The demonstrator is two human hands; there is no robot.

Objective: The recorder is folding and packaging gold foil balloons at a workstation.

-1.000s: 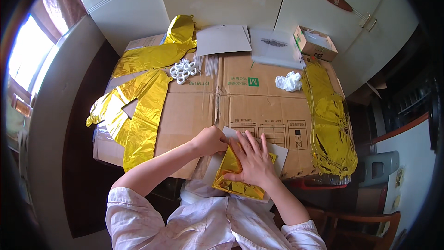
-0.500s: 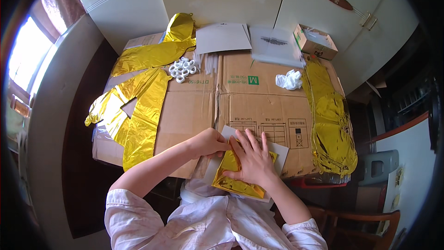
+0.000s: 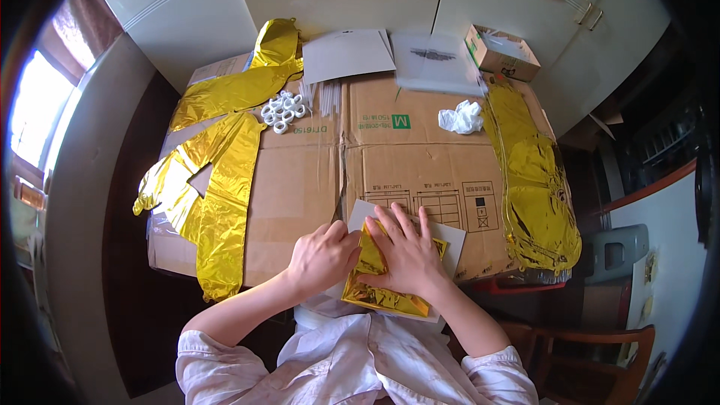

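A gold foil balloon point(image 3: 375, 296), folded into a flat packet, lies on a white card point(image 3: 452, 246) at the near edge of the table, close to my body. My right hand point(image 3: 409, 259) rests flat on the foil with fingers spread, covering much of it. At the packet's left edge, my left hand point(image 3: 321, 259) is closed like a fist, fingertips turned toward the foil. Whatever those fingers may pinch is hidden.
Flattened cardboard point(image 3: 300, 187) covers the table. Flat gold foil balloons point(image 3: 229, 210) lie left, more gold foil point(image 3: 536, 195) right. Behind are white rings point(image 3: 281, 112), clear sticks point(image 3: 328, 97), grey-white sheets point(image 3: 349, 58), a clear bag point(image 3: 435, 67), crumpled white plastic point(image 3: 461, 116) and a small box point(image 3: 502, 54).
My left hand has turned, its knuckles now raised and its wrist nearer my body, still at the foil's left edge. My right hand stays flat on the foil. The view has shifted slightly.
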